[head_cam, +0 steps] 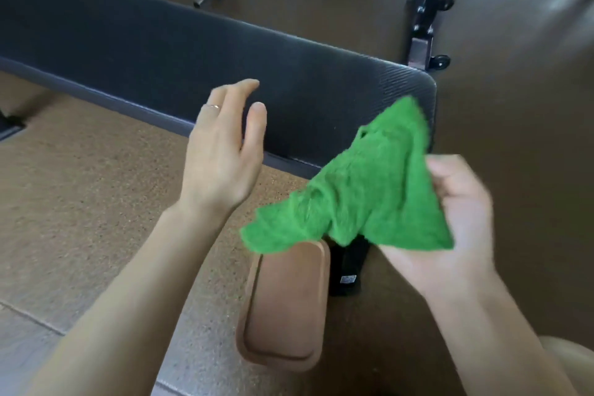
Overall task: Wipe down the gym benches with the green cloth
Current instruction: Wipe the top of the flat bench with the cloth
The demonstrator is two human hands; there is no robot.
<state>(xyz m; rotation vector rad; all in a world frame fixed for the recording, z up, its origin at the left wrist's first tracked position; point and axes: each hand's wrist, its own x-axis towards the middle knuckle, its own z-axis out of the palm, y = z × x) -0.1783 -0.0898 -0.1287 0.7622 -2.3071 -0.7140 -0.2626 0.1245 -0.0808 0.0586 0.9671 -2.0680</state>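
The left hand [221, 151] hung with fingers relaxed and apart, holding nothing, at the near edge of the dark gym bench [180, 74]. The right hand [450, 219] gripped the green cloth [363, 190] beside the bench's right corner.

L hand [221, 151] open, fingers straight & relaxed, thumb apart, palm facing R, holds nothing. R hand [456, 222] palm up, fingers curled, gripping green cloth [360, 190] draped to its L.
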